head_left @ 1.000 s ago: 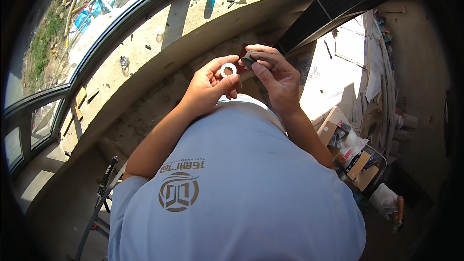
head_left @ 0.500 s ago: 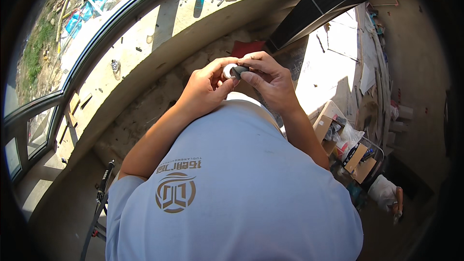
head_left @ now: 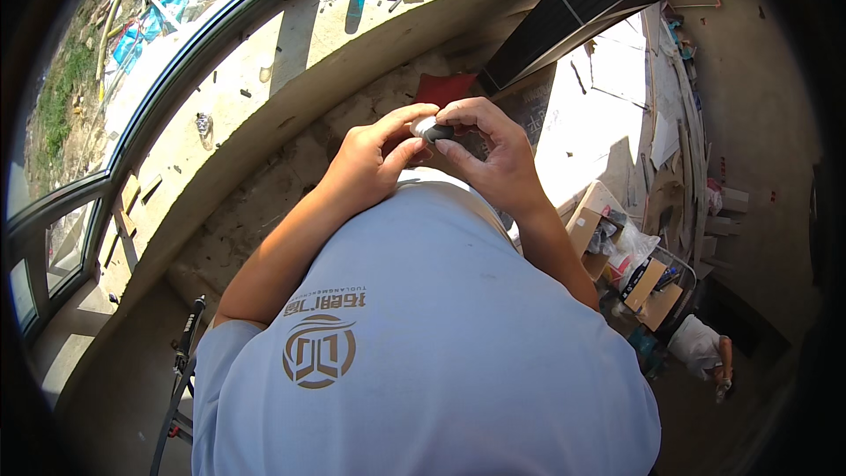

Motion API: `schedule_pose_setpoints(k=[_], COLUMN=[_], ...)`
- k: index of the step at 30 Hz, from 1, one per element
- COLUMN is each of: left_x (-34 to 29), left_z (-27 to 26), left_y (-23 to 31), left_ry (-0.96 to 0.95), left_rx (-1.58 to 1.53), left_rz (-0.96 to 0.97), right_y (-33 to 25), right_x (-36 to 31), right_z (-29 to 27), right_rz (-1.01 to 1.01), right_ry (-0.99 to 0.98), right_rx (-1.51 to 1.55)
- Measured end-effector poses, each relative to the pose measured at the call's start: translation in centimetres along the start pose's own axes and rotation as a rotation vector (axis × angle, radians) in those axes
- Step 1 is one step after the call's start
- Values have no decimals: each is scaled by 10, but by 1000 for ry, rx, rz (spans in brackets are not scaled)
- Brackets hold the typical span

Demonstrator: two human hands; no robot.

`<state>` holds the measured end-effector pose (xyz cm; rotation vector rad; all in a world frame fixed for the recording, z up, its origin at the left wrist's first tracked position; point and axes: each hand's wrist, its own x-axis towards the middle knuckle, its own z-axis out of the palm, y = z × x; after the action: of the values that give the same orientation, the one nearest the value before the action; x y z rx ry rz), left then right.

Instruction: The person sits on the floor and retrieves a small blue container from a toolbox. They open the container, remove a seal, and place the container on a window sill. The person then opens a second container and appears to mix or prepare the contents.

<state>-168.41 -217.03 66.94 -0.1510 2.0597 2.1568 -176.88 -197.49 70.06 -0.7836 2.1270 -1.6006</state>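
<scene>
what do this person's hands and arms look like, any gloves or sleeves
Both the left hand and right hand are bare, without gloves. The forearms are uncovered too, with no watch visible. The pale blue-grey shirt has short sleeves and a round gold-brown emblem on the front.

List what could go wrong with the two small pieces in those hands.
The left hand pinches the small white piece, so it could slip out and drop. The right hand has the dark grey piece right by it, so skin might get nipped between them. Both hands partly cover the pieces, so misalignment could go unnoticed.
</scene>
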Motion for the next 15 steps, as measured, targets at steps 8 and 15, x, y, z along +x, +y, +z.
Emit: schedule_pose_setpoints(k=[8, 15], left_x=[2, 7], left_z=[2, 3], left_y=[-4, -10], left_ry=[-27, -26], left_rx=[-340, -350], left_rz=[-118, -86], right_y=[5, 7], right_x=[3, 0], right_z=[0, -1], right_rz=[-13, 74], right_ry=[24, 22], right_rx=[23, 145])
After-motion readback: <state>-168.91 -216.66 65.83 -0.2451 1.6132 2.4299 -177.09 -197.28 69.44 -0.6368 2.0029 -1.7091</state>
